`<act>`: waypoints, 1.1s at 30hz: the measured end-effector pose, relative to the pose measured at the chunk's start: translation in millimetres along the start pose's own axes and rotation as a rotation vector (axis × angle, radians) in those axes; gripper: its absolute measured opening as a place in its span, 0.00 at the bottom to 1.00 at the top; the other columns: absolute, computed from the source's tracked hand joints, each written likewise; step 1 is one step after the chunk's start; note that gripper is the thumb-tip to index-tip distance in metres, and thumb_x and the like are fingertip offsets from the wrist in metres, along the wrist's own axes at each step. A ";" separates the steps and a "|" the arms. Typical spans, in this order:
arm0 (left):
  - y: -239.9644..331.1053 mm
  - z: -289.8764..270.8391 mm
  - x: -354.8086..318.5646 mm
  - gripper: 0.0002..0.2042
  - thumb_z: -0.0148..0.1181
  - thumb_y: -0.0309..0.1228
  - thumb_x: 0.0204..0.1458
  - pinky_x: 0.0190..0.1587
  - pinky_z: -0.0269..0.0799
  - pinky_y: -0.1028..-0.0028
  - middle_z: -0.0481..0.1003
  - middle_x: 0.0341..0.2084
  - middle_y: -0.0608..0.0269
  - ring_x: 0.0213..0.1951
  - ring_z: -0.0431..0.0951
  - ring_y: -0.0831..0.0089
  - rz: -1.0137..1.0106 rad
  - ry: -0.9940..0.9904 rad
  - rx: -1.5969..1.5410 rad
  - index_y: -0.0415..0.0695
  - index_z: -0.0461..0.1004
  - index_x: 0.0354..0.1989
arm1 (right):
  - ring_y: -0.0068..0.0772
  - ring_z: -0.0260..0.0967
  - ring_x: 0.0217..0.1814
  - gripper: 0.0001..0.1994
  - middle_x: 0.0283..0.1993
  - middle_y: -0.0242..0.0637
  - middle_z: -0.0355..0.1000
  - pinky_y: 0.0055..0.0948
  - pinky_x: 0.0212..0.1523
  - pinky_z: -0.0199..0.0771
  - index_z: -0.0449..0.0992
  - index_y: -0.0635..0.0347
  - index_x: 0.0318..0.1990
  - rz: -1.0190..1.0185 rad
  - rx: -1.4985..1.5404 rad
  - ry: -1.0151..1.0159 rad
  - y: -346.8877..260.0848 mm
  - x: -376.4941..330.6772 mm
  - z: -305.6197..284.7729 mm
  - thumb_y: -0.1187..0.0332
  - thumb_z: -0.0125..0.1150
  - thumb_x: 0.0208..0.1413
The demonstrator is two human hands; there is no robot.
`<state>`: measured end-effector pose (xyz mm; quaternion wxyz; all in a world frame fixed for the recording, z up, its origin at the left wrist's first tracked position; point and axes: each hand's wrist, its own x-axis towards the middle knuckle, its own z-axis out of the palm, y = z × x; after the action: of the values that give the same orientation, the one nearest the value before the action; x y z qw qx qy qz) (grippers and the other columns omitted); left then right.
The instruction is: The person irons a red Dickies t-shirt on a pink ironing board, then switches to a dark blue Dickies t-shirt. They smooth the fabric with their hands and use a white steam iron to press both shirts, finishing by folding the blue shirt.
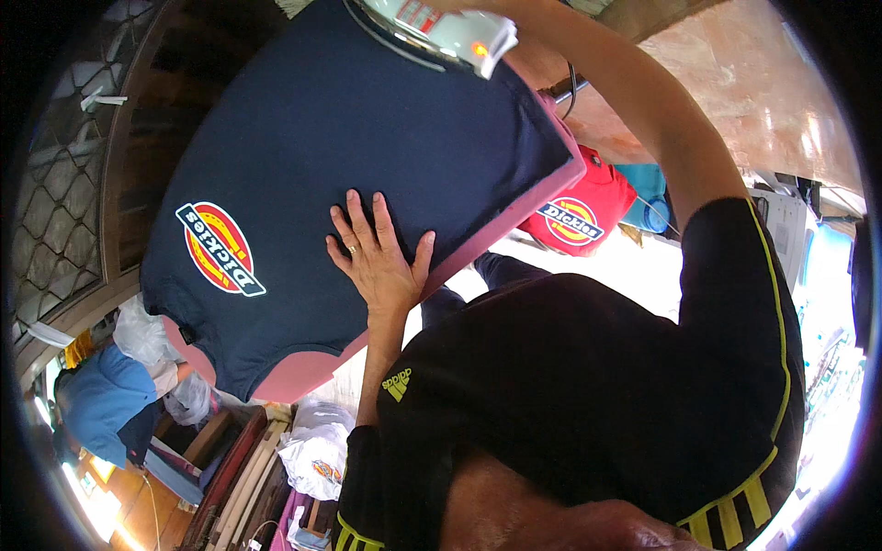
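Note:
A dark navy T-shirt [312, 138] lies spread over a pink padded board [299, 375], with a red, yellow and white printed badge [220, 248] toward its left side. My left hand [381, 253] rests flat on the fabric near the board's near edge, fingers spread, a ring on one finger. At the top edge of the view a white and grey steam iron [446, 35] sits on the shirt, an orange light glowing at its heel. My right hand [473, 5] is on the iron's handle; most of its fingers are cut off by the frame.
A red shirt [574, 207] with a similar badge hangs at the board's right. White folded fabric [315, 448] lies below the board. Another person in a blue top [106, 399] is at the lower left. A metal lattice grille [60, 197] stands along the left.

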<state>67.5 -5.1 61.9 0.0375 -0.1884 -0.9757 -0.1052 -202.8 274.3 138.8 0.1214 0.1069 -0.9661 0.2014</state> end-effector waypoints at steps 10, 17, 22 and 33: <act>17.0 15.0 43.4 0.40 0.56 0.55 0.54 0.63 0.42 0.35 0.46 0.72 0.44 0.71 0.44 0.38 0.059 0.077 -0.009 0.43 0.55 0.70 | 0.49 0.79 0.27 0.18 0.30 0.55 0.77 0.40 0.29 0.80 0.72 0.66 0.46 -0.067 0.198 -0.115 -21.3 -227.4 -63.3 0.56 0.58 0.63; 35.2 16.5 74.6 0.36 0.54 0.54 0.57 0.64 0.44 0.37 0.49 0.71 0.47 0.71 0.46 0.41 0.118 0.055 -0.027 0.45 0.58 0.69 | 0.49 0.79 0.31 0.18 0.37 0.57 0.77 0.37 0.32 0.80 0.71 0.65 0.48 -0.044 0.305 -0.355 -12.7 -259.6 -99.9 0.58 0.59 0.62; -5.0 20.8 98.1 0.28 0.50 0.52 0.60 0.67 0.43 0.39 0.53 0.71 0.56 0.72 0.48 0.47 0.123 0.122 0.046 0.57 0.63 0.67 | 0.50 0.78 0.33 0.19 0.36 0.53 0.77 0.41 0.35 0.78 0.72 0.60 0.50 -0.181 0.245 -0.550 -13.2 -240.2 -89.0 0.55 0.60 0.60; -79.3 8.3 95.5 0.30 0.43 0.59 0.61 0.66 0.41 0.37 0.52 0.72 0.56 0.73 0.46 0.46 -0.084 0.186 0.141 0.60 0.61 0.69 | 0.48 0.77 0.36 0.19 0.35 0.48 0.77 0.44 0.35 0.74 0.71 0.55 0.48 -0.306 0.365 -0.753 -67.0 -200.1 -66.7 0.53 0.63 0.58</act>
<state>-51.0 -40.8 49.4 0.1366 -0.1337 -0.9800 -0.0551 16.6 273.5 167.0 -0.2312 0.3344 -0.8646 0.2955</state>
